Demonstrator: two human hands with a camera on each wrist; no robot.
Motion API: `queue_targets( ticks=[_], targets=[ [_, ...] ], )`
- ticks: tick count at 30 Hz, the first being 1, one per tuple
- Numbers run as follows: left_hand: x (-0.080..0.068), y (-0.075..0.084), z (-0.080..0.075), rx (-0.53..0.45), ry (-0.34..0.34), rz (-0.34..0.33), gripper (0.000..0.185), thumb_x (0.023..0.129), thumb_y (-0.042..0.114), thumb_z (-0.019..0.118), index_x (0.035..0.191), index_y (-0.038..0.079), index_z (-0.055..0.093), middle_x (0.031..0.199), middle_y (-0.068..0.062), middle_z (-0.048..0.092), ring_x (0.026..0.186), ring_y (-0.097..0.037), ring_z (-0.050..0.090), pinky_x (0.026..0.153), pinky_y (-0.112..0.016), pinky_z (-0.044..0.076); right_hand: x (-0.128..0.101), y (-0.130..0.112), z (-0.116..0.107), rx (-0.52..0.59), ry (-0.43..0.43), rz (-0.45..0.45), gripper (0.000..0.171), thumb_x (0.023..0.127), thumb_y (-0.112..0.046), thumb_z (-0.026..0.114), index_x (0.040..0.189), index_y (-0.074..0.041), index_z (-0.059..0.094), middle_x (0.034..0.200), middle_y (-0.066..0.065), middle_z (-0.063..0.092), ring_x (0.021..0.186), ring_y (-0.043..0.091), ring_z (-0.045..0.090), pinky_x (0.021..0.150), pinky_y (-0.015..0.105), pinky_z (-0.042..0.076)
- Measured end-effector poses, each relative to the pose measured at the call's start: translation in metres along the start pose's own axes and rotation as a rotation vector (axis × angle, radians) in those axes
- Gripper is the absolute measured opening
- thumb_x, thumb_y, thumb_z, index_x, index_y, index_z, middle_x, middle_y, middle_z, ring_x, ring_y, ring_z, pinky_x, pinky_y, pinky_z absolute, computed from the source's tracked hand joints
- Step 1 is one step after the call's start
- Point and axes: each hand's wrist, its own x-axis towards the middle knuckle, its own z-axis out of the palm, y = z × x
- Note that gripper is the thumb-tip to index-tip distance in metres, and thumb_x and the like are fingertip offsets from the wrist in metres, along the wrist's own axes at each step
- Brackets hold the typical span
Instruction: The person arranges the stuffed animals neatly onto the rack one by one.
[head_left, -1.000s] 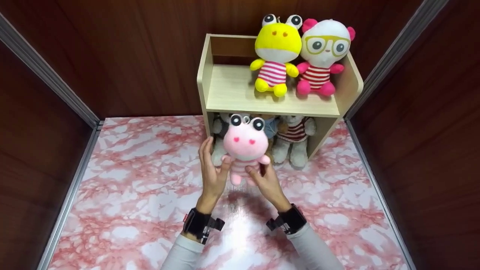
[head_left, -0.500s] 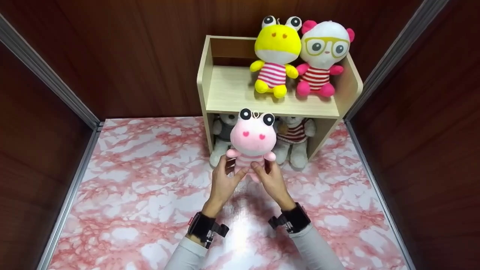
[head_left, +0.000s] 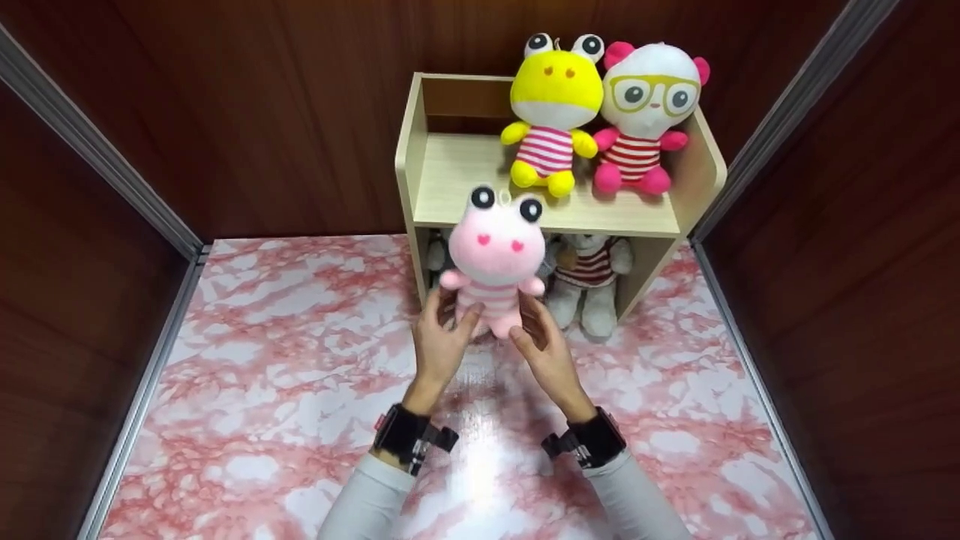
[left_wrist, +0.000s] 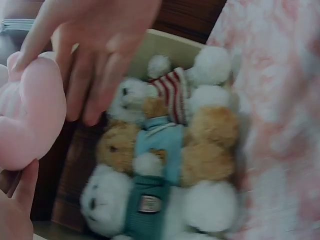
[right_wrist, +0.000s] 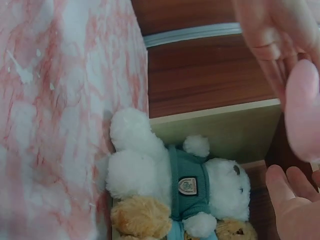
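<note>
Both hands hold a pink frog plush toy (head_left: 495, 251) upright in front of the wooden shelf (head_left: 465, 172), its head overlapping the upper board's front edge in the head view. My left hand (head_left: 439, 345) grips its lower side, thumb over the striped belly. Opposite it, my right hand (head_left: 551, 360) holds the other side, thumb at a foot and fingers along the flank. In the left wrist view the right hand's fingers (left_wrist: 92, 85) reach behind the toy. On the upper board sit a yellow frog plush (head_left: 556, 112) and a white-and-pink panda plush (head_left: 651, 112).
Below the board stand several teddy bears: one in a green top (left_wrist: 150, 205), one in light blue (left_wrist: 167, 145), one in red stripes (left_wrist: 170, 95). Dark wood panels (head_left: 300, 112) close off the back and sides. The floor (head_left: 300, 375) has a pink marble pattern.
The pink frog plush has risen toward the upper board and, lately, shifted slightly left. My left hand has closed in on its side; my right thumb has moved from the belly to a foot.
</note>
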Motion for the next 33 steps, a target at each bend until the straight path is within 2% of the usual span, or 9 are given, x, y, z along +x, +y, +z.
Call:
queue_targets(
  ticks=[4,7,11,14,18,22,28,30,33],
  targets=[
    [0.028,0.014,0.002,0.045,0.027,0.05,0.044,0.081,0.002,0.076,0.118,-0.01,0.057,0.104,-0.024,0.067,0.09,-0.032,0.066,0.079,-0.038,0.055,-0.001,0.005,-0.007,0.084,-0.006,-0.02,0.049,0.098,0.002,0.05,0.145,0.006,0.033,0.142,0.021,0.044,0.13,0.04,0.041,0.104,0.043,0.039],
    [0.049,0.021,0.005,0.029,0.04,0.037,0.042,0.083,0.004,0.075,0.119,-0.009,0.056,0.106,-0.022,0.066,0.09,-0.03,0.065,0.078,-0.034,0.055,-0.002,0.008,-0.01,0.123,-0.017,-0.057,0.046,0.098,0.008,0.045,0.142,0.011,0.032,0.141,0.027,0.043,0.129,0.044,0.041,0.103,0.044,0.041],
    [0.072,0.012,0.011,-0.066,0.063,-0.03,0.042,0.086,0.007,0.073,0.121,-0.006,0.055,0.115,-0.02,0.063,0.1,-0.027,0.063,0.087,-0.033,0.052,-0.003,0.01,-0.013,0.117,-0.015,-0.096,0.043,0.097,0.01,0.044,0.139,0.015,0.033,0.139,0.035,0.04,0.127,0.046,0.042,0.103,0.047,0.039],
    [0.086,0.001,0.015,-0.09,0.067,-0.042,0.048,0.087,0.015,0.073,0.126,-0.003,0.053,0.121,-0.016,0.061,0.107,-0.023,0.061,0.093,-0.03,0.048,-0.004,0.01,-0.014,0.116,-0.006,-0.102,0.042,0.098,0.009,0.045,0.138,0.016,0.034,0.137,0.038,0.039,0.125,0.05,0.041,0.104,0.052,0.037],
    [0.101,0.0,0.019,0.003,0.053,-0.032,0.051,0.089,0.03,0.071,0.129,0.005,0.052,0.121,-0.007,0.061,0.106,-0.015,0.06,0.091,-0.025,0.048,-0.005,0.011,-0.014,0.109,-0.003,-0.1,0.04,0.099,0.007,0.045,0.137,0.016,0.036,0.136,0.037,0.041,0.125,0.052,0.04,0.104,0.053,0.035],
    [0.118,-0.005,0.025,0.142,0.068,0.02,0.049,0.09,0.037,0.068,0.127,0.009,0.051,0.116,-0.005,0.064,0.101,-0.012,0.061,0.087,-0.024,0.049,-0.007,0.013,-0.017,0.07,0.0,-0.105,0.039,0.099,0.005,0.045,0.136,0.015,0.038,0.136,0.032,0.045,0.124,0.049,0.043,0.104,0.05,0.038],
    [0.143,-0.016,0.029,0.326,0.109,0.112,0.024,0.095,0.026,0.062,0.112,0.01,0.056,0.103,-0.004,0.063,0.091,-0.017,0.059,0.081,-0.029,0.048,-0.011,0.016,-0.021,0.026,0.013,-0.105,0.038,0.1,0.002,0.046,0.135,0.013,0.041,0.135,0.03,0.047,0.123,0.047,0.044,0.103,0.047,0.039],
    [0.149,-0.017,0.03,0.359,0.112,0.122,0.017,0.096,0.02,0.061,0.108,0.008,0.058,0.101,-0.006,0.062,0.092,-0.02,0.058,0.08,-0.031,0.047,-0.012,0.017,-0.022,0.022,0.014,-0.1,0.037,0.1,0.002,0.047,0.135,0.013,0.042,0.134,0.031,0.047,0.122,0.046,0.045,0.103,0.048,0.039],
    [0.158,-0.015,0.033,0.419,0.098,0.098,0.014,0.096,0.017,0.059,0.108,0.009,0.059,0.103,-0.007,0.06,0.096,-0.023,0.058,0.083,-0.033,0.046,-0.013,0.018,-0.024,0.021,0.016,-0.097,0.037,0.1,0.002,0.047,0.134,0.014,0.043,0.134,0.031,0.048,0.122,0.046,0.046,0.102,0.047,0.04]
  ],
)
